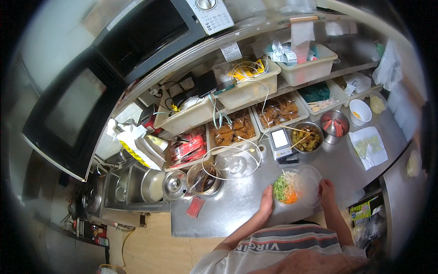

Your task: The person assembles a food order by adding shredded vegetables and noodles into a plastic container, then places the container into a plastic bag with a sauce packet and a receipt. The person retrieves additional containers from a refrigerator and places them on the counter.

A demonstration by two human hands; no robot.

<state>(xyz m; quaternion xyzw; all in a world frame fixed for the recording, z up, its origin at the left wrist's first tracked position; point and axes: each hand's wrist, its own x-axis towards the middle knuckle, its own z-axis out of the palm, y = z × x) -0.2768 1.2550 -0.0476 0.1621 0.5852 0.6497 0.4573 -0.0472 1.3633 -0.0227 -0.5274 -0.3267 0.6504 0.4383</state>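
Note:
A round clear container (286, 191) with shredded green vegetable, orange carrot shreds and whitish sprouts stands on the steel counter in front of me. My left hand (266, 200) is closed against its left side. My right hand (325, 191) grips the right edge of a round clear lid (308, 185), which lies tilted over the right part of the container and leaves the vegetables on the left uncovered. Some fingers of both hands are hidden. Just beyond the container sits a payment terminal (279, 141) with a lit screen.
Behind stand a steel bowl (306, 137) of dark pickles with chopsticks, a steel pot (334, 127) with red pieces, and bins of brown packets (235, 130). A dark-liquid bowl (204, 178) and red packet (195, 207) lie left. A microwave door (73, 109) hangs open upper left.

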